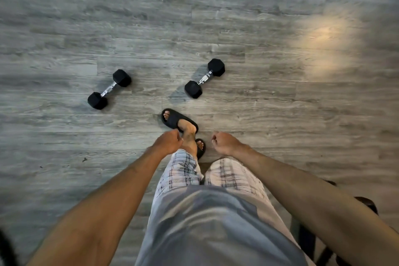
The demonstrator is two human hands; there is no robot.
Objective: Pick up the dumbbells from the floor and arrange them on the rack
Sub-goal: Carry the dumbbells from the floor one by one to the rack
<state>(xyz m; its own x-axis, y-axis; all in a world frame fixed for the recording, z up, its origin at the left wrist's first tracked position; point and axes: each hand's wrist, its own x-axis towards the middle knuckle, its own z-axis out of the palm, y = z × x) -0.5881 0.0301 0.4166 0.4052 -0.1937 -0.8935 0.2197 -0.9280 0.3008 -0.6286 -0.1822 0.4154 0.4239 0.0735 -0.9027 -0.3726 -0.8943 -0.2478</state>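
Note:
Two black hex dumbbells with chrome handles lie on the grey wood floor ahead of me. The left dumbbell (109, 89) lies diagonally at the left; the right dumbbell (204, 78) lies diagonally at the centre. My left hand (168, 141) hangs in front of my legs with fingers curled and nothing in it. My right hand (224, 143) is beside it, also curled and holding nothing. Both hands are well short of the dumbbells. No full rack shows.
My feet in black slides (179, 120) stand just behind the dumbbells, one foot stepped forward. A dark metal frame (306, 237) shows at the lower right under my right arm. A warm light patch (323, 32) falls on the floor at the upper right.

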